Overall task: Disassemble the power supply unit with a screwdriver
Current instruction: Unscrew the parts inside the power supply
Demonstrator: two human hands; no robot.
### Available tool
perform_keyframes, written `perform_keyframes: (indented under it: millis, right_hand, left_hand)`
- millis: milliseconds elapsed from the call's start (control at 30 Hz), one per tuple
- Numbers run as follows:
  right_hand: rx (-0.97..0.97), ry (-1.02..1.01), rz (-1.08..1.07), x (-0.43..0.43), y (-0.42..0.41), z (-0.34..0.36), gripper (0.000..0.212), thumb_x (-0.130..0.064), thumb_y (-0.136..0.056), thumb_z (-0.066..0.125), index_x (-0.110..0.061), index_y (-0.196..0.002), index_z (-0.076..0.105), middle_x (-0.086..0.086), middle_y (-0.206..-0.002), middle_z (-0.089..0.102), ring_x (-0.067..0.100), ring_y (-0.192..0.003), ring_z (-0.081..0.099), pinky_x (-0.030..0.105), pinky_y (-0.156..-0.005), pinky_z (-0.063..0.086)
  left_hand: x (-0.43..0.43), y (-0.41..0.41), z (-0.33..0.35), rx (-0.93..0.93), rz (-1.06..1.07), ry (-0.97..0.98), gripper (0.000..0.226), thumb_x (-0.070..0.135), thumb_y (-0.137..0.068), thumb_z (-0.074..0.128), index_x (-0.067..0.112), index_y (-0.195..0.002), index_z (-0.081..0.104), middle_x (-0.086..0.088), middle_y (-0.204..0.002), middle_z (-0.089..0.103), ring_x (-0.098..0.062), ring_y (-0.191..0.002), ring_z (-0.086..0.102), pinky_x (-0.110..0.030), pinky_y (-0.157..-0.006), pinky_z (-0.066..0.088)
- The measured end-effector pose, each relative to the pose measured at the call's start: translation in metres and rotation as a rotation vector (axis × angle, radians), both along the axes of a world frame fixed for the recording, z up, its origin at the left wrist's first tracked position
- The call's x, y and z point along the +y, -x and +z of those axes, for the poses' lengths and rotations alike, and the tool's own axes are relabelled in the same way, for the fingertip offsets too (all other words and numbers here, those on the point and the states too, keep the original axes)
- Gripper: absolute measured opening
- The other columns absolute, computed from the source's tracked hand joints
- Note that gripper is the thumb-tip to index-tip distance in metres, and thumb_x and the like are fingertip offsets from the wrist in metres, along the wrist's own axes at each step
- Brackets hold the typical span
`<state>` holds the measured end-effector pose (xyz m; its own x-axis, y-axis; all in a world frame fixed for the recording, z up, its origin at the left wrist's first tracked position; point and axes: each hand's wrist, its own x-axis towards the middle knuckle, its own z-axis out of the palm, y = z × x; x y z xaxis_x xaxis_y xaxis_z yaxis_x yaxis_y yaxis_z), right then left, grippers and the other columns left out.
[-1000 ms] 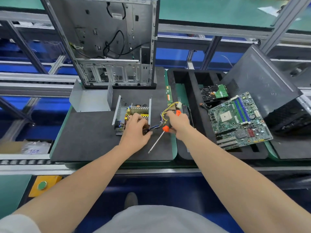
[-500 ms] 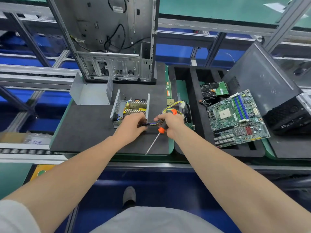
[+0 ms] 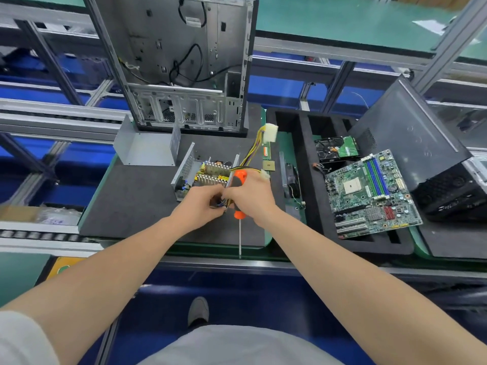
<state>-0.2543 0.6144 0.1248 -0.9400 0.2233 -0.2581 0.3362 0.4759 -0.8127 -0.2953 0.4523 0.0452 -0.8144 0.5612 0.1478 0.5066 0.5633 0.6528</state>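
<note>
The open silver sheet-metal power supply unit (image 3: pixel 210 171), its yellow circuit board and finned heat sinks bared, sits on the dark grey foam mat (image 3: pixel 131 201), its near edge under your fingertips. Your left hand (image 3: pixel 201 204) curls its fingers at the unit's near corner and pinches the yellow-and-purple wire bundle (image 3: pixel 250 151) where it leaves the chassis. Your right hand (image 3: pixel 253 196) is wrapped round the orange-and-black screwdriver (image 3: pixel 238 180), whose shaft points back toward you, off any screw. Its knuckles meet the left hand at the same wires.

Expect the chassis to be stiff and light, likely to slide on the foam, with thin edges that may be sharp. Brace it by its side walls. The board looks fragile, so take it by its edges, not by the heat sinks or components. The wires are floppy, and the white plastic connector (image 3: pixel 271 131) at their far end hangs free in the air and may snag.
</note>
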Motion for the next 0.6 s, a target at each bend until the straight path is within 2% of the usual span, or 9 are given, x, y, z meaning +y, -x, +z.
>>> perform_keyframes:
  millis: [100,167,200,267,300,367,467,533,600]
  right_hand:
    - [-0.049,-0.048,0.024,0.001,0.006,0.005,0.020,-0.009,-0.077,0.073,-0.006,-0.086,0.055,0.024,-0.101,0.068,0.041,-0.084,0.074,0.052,-0.059,0.064]
    - [-0.079,-0.031,-0.025,0.006,0.004,0.000,0.021,-0.009,-0.078,0.075,-0.007,-0.085,0.056,0.022,-0.094,0.071,0.039,-0.077,0.076,0.047,-0.054,0.063]
    - [-0.096,0.006,-0.047,0.008,0.003,-0.002,0.024,-0.009,-0.078,0.078,-0.001,-0.091,0.059,0.022,-0.094,0.072,0.039,-0.077,0.077,0.049,-0.057,0.064]
    - [-0.097,0.093,-0.058,0.008,0.004,-0.003,0.038,-0.009,-0.078,0.083,0.009,-0.103,0.061,0.026,-0.095,0.073,0.039,-0.077,0.077,0.058,-0.065,0.064]
    - [-0.075,0.114,-0.041,0.007,0.007,-0.003,0.039,-0.009,-0.078,0.084,0.009,-0.104,0.061,0.026,-0.094,0.073,0.039,-0.075,0.077,0.059,-0.065,0.064]
    - [-0.010,0.122,0.002,0.004,0.016,0.002,0.029,-0.006,-0.076,0.083,-0.001,-0.098,0.063,0.021,-0.090,0.072,0.039,-0.072,0.076,0.060,-0.061,0.063]
    - [0.046,0.097,0.074,0.000,0.034,0.012,0.021,-0.004,-0.074,0.081,-0.012,-0.084,0.065,0.016,-0.081,0.068,0.037,-0.065,0.075,0.057,-0.056,0.063]
    - [0.047,0.058,0.104,-0.003,0.046,0.018,0.022,-0.003,-0.074,0.081,-0.017,-0.081,0.065,0.016,-0.078,0.069,0.034,-0.058,0.074,0.046,-0.049,0.061]
    - [0.042,0.001,0.121,-0.008,0.058,0.022,0.023,-0.005,-0.073,0.083,-0.018,-0.083,0.066,0.020,-0.081,0.072,0.036,-0.057,0.074,0.047,-0.045,0.060]
  left_hand:
    - [-0.002,0.002,-0.002,-0.002,-0.028,0.026,0.023,0.008,-0.084,0.079,0.022,-0.091,0.063,0.010,-0.085,0.065,-0.010,-0.082,0.063,-0.028,-0.074,0.052]
    - [-0.003,0.004,-0.005,-0.006,-0.024,0.057,0.028,0.007,-0.081,0.080,0.022,-0.090,0.059,0.005,-0.089,0.067,-0.017,-0.086,0.065,-0.039,-0.078,0.055]
    - [-0.004,0.004,-0.006,-0.002,-0.019,0.053,0.032,0.006,-0.081,0.080,0.025,-0.089,0.056,0.006,-0.090,0.067,-0.017,-0.086,0.065,-0.038,-0.078,0.055]
    - [-0.007,0.004,-0.010,0.005,-0.012,0.009,0.038,0.008,-0.083,0.079,0.035,-0.090,0.053,0.018,-0.089,0.064,-0.003,-0.087,0.064,-0.021,-0.077,0.052]
    - [-0.008,0.003,-0.012,0.009,-0.007,-0.018,0.040,0.010,-0.085,0.078,0.038,-0.091,0.052,0.024,-0.089,0.062,0.003,-0.088,0.063,-0.011,-0.076,0.048]
    - [-0.010,0.003,-0.012,0.010,0.015,-0.069,0.036,0.013,-0.088,0.077,0.039,-0.093,0.052,0.029,-0.087,0.060,0.010,-0.087,0.062,-0.006,-0.075,0.045]
    - [-0.014,0.007,-0.012,0.055,0.052,-0.111,0.027,0.016,-0.087,0.080,0.032,-0.093,0.059,0.027,-0.084,0.058,0.008,-0.082,0.061,-0.009,-0.076,0.048]
    - [-0.015,0.010,-0.011,0.084,0.075,-0.111,0.020,0.016,-0.084,0.082,0.023,-0.088,0.063,0.017,-0.085,0.057,-0.001,-0.078,0.061,-0.020,-0.075,0.053]
    - [-0.016,0.012,-0.006,0.128,0.104,-0.053,0.022,0.026,-0.084,0.078,0.028,-0.081,0.057,0.017,-0.080,0.053,-0.013,-0.075,0.059,-0.027,-0.068,0.048]
